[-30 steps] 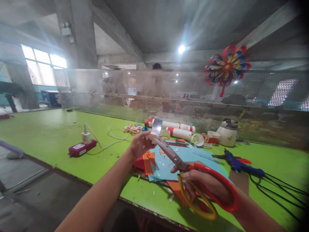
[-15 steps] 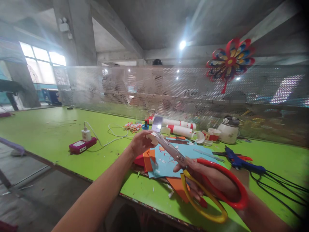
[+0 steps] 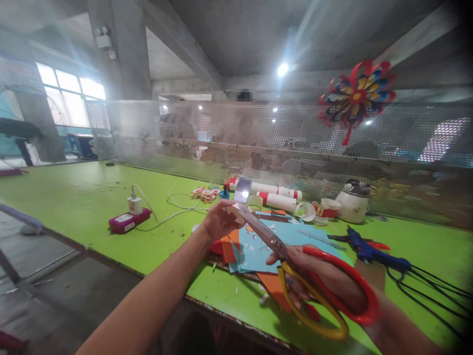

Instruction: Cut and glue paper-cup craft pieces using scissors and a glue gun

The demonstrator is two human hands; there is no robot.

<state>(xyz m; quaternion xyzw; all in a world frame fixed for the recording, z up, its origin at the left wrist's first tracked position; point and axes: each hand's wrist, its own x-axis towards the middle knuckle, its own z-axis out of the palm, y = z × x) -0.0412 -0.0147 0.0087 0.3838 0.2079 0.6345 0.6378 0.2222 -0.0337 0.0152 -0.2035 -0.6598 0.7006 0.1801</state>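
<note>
My right hand grips a pair of scissors with one red and one yellow handle loop. The blades point up and left toward my left hand. A small white piece of paper is pinched in my left fingers, right at the blade tips. Whether the blades touch or cut it cannot be made out. Beneath both hands lie light blue paper sheets with small scraps on them. Orange paper sticks out below the blue sheets.
A blue glue gun with black cables lies at right, near a white kettle. Behind the paper are a phone, white-and-red paper rolls and paper cups. A purple power strip with a charger sits left. Perforated panels line the back.
The whole view has shifted slightly, so the scene sits a little further right. Both hands keep nearly the same pose, with the scissors and paper still held.
</note>
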